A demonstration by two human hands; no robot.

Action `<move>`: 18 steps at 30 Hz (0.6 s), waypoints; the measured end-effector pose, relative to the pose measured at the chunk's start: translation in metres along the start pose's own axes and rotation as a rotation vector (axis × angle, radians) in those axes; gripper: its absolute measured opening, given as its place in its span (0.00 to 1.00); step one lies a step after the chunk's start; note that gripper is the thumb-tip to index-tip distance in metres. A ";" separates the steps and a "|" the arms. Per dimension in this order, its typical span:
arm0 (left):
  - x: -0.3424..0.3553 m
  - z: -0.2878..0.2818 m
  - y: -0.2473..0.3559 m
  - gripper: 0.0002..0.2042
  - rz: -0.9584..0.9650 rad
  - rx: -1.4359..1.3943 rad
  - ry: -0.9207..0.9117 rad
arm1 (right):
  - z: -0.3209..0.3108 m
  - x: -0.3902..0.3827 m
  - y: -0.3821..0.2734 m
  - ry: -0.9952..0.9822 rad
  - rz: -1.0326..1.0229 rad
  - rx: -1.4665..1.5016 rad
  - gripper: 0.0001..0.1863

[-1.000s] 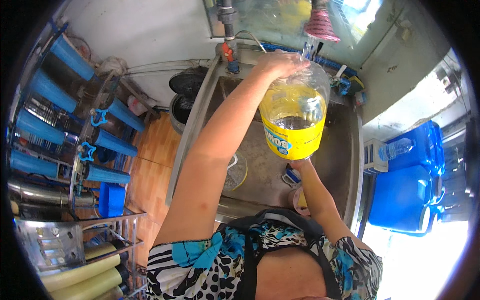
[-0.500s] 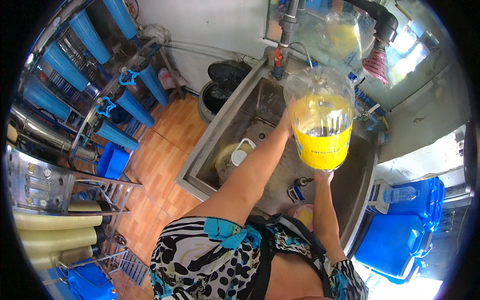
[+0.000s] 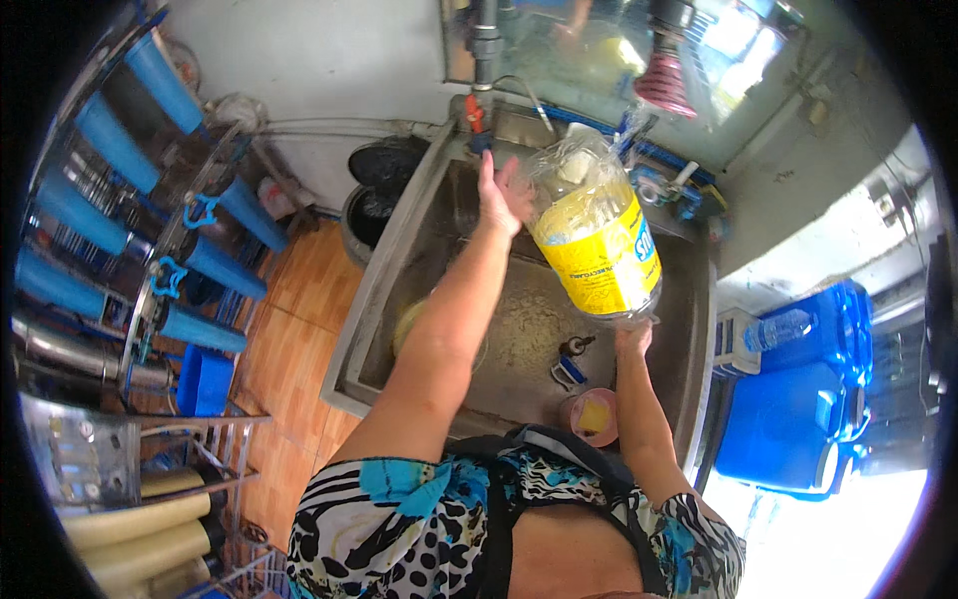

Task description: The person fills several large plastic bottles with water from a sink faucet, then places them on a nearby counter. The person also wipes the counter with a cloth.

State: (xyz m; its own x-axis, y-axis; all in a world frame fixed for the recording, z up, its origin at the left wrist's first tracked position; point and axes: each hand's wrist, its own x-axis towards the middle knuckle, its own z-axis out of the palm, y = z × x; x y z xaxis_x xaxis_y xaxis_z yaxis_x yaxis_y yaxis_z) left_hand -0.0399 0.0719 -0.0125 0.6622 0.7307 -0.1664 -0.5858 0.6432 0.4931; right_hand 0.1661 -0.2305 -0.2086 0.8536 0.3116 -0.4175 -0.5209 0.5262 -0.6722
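A large clear plastic jug with a yellow label is held tilted over the steel sink. My right hand grips its lower end. Beside the jug's upper left, my left hand is open, thumb and fingers apart. Above the jug hangs a pipe with a pink wrapped outlet. Down in the sink lie a small blue-and-white object, possibly a brush, and a pink bowl with a yellow sponge.
Racks with blue filter housings line the left, over a tiled floor. A dark lidded bin stands left of the sink. Blue jerrycans are at the right. Vertical pipework with a red valve rises at the back.
The jug has tilted and turned, so its label faces differently. My left hand, on the jug a second ago, has come away to its left with fingers spread. The camera view has shifted between frames.
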 end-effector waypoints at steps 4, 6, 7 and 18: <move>0.012 0.054 0.020 0.37 0.324 0.870 -0.276 | -0.007 -0.009 0.012 -0.110 0.345 0.110 0.22; 0.000 0.083 0.024 0.36 0.893 1.710 -0.553 | 0.010 -0.027 0.015 -0.047 0.545 -0.033 0.23; -0.014 0.095 0.018 0.37 1.156 1.846 -0.475 | 0.019 -0.037 0.013 0.013 0.633 -0.191 0.23; -0.070 0.193 0.040 0.38 0.547 1.768 -0.835 | 0.040 -0.056 0.032 -0.231 0.583 0.300 0.28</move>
State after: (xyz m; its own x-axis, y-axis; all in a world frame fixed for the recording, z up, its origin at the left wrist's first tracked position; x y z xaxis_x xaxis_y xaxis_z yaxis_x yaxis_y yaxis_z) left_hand -0.0190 0.0019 0.1838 0.9231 0.1369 0.3595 -0.0950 -0.8244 0.5580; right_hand 0.1017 -0.1991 -0.1823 0.4330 0.7524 -0.4963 -0.8981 0.4073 -0.1659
